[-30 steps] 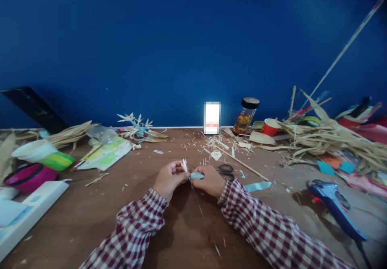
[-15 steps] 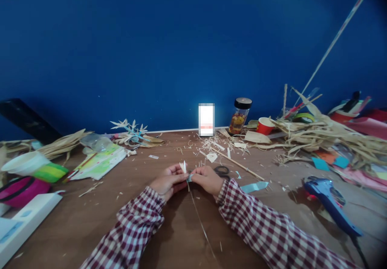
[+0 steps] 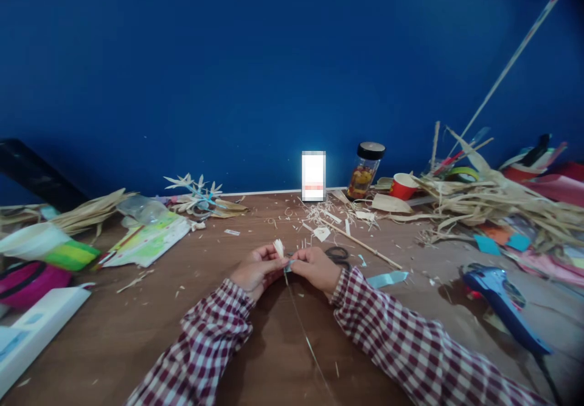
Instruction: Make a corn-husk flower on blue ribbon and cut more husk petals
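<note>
My left hand [image 3: 256, 269] is closed around a small cream flower-like piece [image 3: 278, 248] that looks made of husk; its petals poke up above the thumb. From its base a thin wire stem [image 3: 302, 324] runs down towards the table's front edge. My right hand [image 3: 314, 268] pinches a light blue strip [image 3: 288, 266] against the top of the stem, fingertips almost touching the left ones. The fingers hide most of the join. Just behind the right hand lie dark-handled scissors [image 3: 337, 255], partly covered. Another light blue strip [image 3: 387, 279] rests beside the right sleeve.
A blue hot glue gun [image 3: 502, 302] lies at right, its cord trailing forward. Dried husks [image 3: 502, 199], a red cup [image 3: 403, 185] and a lidded jar [image 3: 365, 171] stand behind. A thin stick [image 3: 360, 241] and shavings lie mid-table. A white power strip [image 3: 41, 339] is at left.
The flower-like piece has turned in my left fingers, so its petals now show as a fan. Both hands stay together at the stem; the whole view has shifted slightly.
</note>
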Motion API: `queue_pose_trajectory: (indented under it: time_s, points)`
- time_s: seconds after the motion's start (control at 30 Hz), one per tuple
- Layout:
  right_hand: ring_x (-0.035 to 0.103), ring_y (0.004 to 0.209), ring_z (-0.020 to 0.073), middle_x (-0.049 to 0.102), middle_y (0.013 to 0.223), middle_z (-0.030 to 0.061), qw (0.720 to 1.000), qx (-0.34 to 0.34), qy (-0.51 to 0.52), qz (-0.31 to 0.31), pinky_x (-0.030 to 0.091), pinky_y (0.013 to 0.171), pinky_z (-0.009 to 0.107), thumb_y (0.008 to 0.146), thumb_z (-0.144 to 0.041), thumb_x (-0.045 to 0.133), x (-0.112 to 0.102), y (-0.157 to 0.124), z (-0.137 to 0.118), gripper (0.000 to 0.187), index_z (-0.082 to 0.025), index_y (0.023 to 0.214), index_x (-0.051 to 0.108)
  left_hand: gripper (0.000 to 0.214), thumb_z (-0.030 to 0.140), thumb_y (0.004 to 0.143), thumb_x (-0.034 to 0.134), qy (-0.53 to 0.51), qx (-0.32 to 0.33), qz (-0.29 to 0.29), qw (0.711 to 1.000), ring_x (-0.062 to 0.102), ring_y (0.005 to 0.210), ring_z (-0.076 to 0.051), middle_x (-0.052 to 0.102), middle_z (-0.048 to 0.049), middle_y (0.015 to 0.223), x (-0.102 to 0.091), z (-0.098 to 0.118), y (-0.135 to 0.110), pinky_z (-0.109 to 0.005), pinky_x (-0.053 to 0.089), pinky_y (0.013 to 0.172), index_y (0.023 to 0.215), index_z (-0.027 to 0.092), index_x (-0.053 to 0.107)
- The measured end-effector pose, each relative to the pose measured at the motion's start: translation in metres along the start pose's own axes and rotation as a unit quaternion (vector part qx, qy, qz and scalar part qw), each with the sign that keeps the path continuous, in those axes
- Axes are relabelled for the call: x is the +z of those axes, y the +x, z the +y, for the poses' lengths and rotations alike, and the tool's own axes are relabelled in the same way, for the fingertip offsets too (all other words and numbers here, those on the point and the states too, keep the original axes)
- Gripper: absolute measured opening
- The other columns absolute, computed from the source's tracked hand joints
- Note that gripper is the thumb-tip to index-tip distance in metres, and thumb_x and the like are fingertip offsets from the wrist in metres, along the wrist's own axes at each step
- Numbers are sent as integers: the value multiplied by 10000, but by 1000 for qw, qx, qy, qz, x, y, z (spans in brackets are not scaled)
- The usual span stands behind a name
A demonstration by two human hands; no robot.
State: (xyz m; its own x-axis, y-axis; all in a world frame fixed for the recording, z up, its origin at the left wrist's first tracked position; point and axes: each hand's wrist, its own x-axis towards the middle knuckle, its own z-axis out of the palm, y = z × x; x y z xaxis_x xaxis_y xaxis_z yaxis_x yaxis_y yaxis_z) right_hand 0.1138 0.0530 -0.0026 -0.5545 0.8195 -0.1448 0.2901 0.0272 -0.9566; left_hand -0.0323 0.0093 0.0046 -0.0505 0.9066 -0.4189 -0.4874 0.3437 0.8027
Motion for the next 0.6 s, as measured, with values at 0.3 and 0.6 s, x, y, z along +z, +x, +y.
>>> queue_pose_trajectory:
  time_s: [0.3, 0.6]
  points:
    - [345, 453, 60, 432, 465, -53, 1000, -11, -14, -13, 248, 407, 172, 638, -247, 566, -1, -2, 1, 131, -121, 624, 597, 355, 57, 497, 775, 11, 20, 3, 1000, 611, 568, -88, 629, 1, 638, 2, -1, 0, -161, 506, 553, 797, 120, 597]
    - [369, 466, 64, 459, 489, -43, 1000, -15, -21, -14, 275, 415, 170, 634, -264, 579, -1, -2, 1, 151, -116, 649, 606, 339, 36, 507, 761, 15, 15, 0, 1000, 608, 567, -85, 626, 2, 658, 3, 0, 2, -165, 507, 550, 785, 121, 587]
